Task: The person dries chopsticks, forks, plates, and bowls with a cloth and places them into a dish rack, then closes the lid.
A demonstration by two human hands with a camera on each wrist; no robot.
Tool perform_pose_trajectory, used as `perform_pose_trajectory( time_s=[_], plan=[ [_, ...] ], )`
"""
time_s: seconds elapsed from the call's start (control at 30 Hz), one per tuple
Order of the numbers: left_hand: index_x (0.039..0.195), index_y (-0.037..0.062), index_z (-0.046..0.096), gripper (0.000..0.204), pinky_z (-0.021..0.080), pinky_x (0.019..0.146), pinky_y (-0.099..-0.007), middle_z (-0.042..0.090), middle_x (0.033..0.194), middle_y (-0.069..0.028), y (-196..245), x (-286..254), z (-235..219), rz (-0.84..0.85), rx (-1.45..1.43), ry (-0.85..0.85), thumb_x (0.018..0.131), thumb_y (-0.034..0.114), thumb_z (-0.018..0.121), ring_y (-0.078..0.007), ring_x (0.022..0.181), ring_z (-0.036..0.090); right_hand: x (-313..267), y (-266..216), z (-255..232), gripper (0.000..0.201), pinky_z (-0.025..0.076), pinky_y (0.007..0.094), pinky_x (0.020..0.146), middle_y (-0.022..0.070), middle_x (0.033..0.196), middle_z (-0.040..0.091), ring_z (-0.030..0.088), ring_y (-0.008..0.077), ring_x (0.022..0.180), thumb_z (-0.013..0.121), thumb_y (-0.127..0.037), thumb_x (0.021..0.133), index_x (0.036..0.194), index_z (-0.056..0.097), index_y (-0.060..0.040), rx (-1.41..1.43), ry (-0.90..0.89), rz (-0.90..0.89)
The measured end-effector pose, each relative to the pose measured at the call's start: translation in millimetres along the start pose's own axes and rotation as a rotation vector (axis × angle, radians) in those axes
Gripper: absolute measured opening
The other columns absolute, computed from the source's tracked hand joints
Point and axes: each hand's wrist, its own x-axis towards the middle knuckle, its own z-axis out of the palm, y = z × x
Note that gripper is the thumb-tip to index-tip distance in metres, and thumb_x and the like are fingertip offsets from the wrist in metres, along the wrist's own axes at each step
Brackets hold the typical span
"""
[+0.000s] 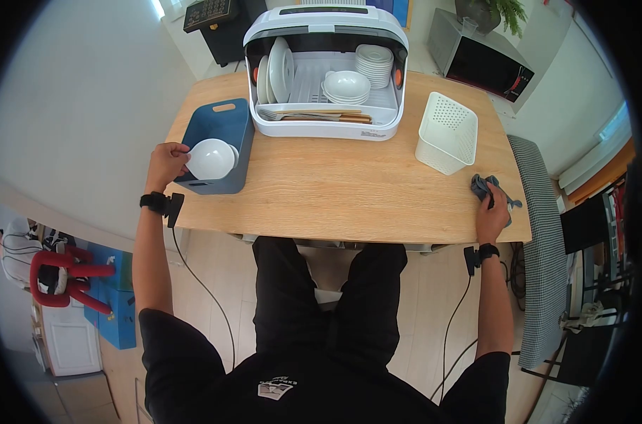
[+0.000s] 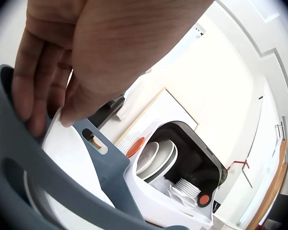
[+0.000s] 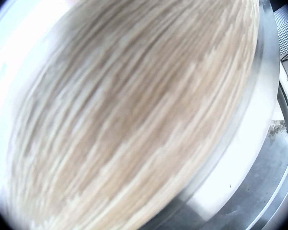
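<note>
In the head view my left hand (image 1: 168, 164) pinches the rim of a white bowl (image 1: 210, 160) at the front of the blue bin (image 1: 230, 185). The left wrist view shows the thumb and fingers of my left hand (image 2: 62, 81) on the edge of the white bowl (image 2: 72, 153), inside the blue bin's wall (image 2: 110, 165). Another white rim shows beside that bowl. At the table's right edge, my right hand (image 1: 495, 213) has its fingers on a crumpled grey-blue cloth (image 1: 480, 185). Neither the right hand nor the cloth shows in the right wrist view.
A white dish cabinet (image 1: 324, 129) holding plates, bowls and cutlery stands open at the back of the wooden table (image 1: 321, 191). A white perforated basket (image 1: 447, 134) sits to the right. A microwave (image 1: 483, 63) stands behind at right.
</note>
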Motion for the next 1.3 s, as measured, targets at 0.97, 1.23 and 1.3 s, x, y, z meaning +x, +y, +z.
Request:
perform_pose_trajectory(
  time_s=[0.97,1.23,1.3],
  plan=[
    [0.124,-0.0024,0.063,0.029,0.061,0.075,-0.0253,0.065,0.097,-0.0037,65,-94,88,-0.018,-0.74,-0.262,0.097,0.009,0.062,-0.0154,0.084,0.072,0,0,0,0.026,0.052,0.0391,0.09,0.0147,0.114,0.069,0.067,0.0336,0.104,0.061,0.0,0.09,0.114,0.069,-0.0053,-0.003,0.041,-0.014],
    [0.108,-0.0055,0.068,0.022,0.062,0.067,-0.0244,0.064,0.094,-0.0052,65,-107,141,0.115,-0.605,-0.263,0.089,-0.01,0.061,-0.0203,0.076,0.074,1,-2,1,0.026,0.052,0.0397,0.09,0.0146,0.112,0.069,0.066,0.0339,0.104,0.061,-0.001,0.09,0.114,0.07,-0.0056,0.027,0.014,-0.01],
    [0.104,-0.0062,0.068,0.019,0.062,0.066,-0.0244,0.064,0.094,-0.006,68,-110,150,0.138,-0.61,-0.251,0.088,-0.011,0.059,-0.0205,0.077,0.074,1,-1,1,0.025,0.052,0.0398,0.089,0.0149,0.112,0.069,0.066,0.0341,0.104,0.06,-0.001,0.09,0.113,0.07,-0.0056,0.023,0.028,-0.012]
  ],
)
